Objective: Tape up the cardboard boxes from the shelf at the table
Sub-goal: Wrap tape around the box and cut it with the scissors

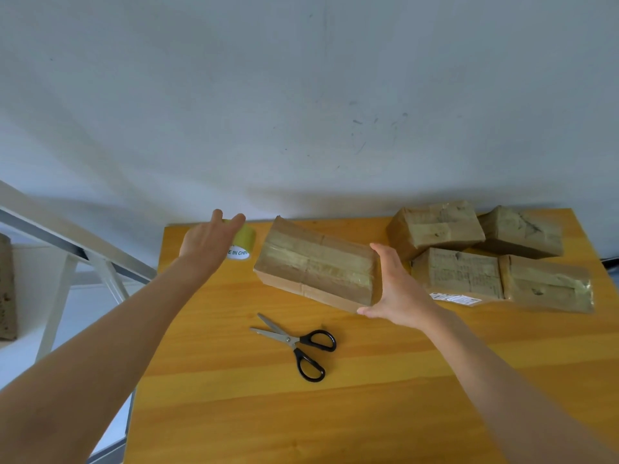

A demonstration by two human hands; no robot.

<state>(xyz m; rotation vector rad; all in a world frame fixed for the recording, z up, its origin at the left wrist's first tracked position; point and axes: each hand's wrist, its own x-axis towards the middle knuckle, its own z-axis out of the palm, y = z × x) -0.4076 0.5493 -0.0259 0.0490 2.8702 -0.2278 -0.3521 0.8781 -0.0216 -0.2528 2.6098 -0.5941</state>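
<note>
Far left of the middle box, beyond the edge of the bench (234, 413), stands the white shelf (67, 242), with a brown block, perhaps another box, on it at the frame's edge. Just left of the middle box, the left hand (204, 241) reaches over the tape roll (246, 236). Its grip is spread, with thumb and one finger straddling the roll's top rim. Whether they already clamp it cannot be told. The roll looks light and stiff, easily taken across its width, though its smooth tape may be slick.

The middle box (315, 262) lies askew on the bench, a glossy strip of tape along its top. It is probably light for its bulk, with rigid edges and softer panels. The taped face would slide under fingers, so the bare cardboard ends seem the better hold. Just in front of it lie black-handled scissors (298, 341), blades parted.

At its right end, the right hand (398, 289) presses flat against the cardboard, grip wide apart, fingers straight, thumb by the near bottom corner, steadying rather than clasping.

Right of it, four taped boxes (455, 272) sit close together, with a torn label (457, 299) beside them.
</note>
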